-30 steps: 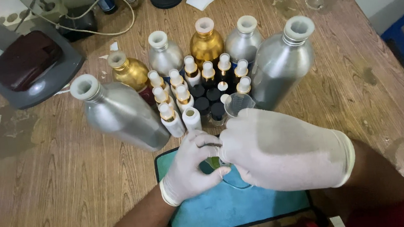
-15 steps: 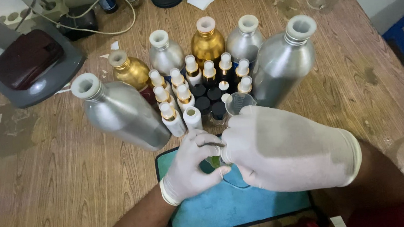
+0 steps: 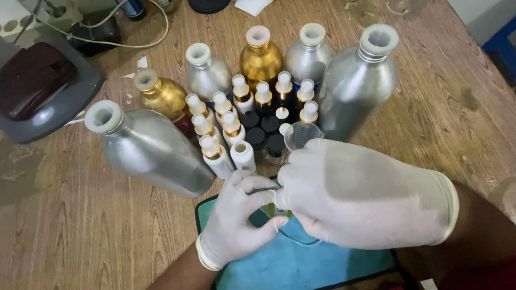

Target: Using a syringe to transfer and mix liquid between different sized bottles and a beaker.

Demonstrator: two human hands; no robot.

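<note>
Low in the middle of the frame, I see both gloved hands meeting over a blue cloth [image 3: 317, 269] on the desk [image 3: 64, 252]. My left hand [image 3: 236, 223] curls its fingers around something small and greenish, mostly hidden; the grip is pinched on it, though I cannot tell what it is. My right hand [image 3: 360, 195] lies over the same spot, fingers closed toward it, its hold hidden beneath the glove.

Just above the hands stands a clear measuring cup [image 3: 302, 135], touching a tight cluster of small bottles [image 3: 232, 128], with a large silver bottle [image 3: 148, 150] left and another tall silver bottle [image 3: 357, 82] right. I judge the risk is crowding: a knuckle lifting forward could tip the cup or topple the small bottles like dominoes. Gloved fingers may also slip on the tiny piece, dropping it onto the cloth.
</note>
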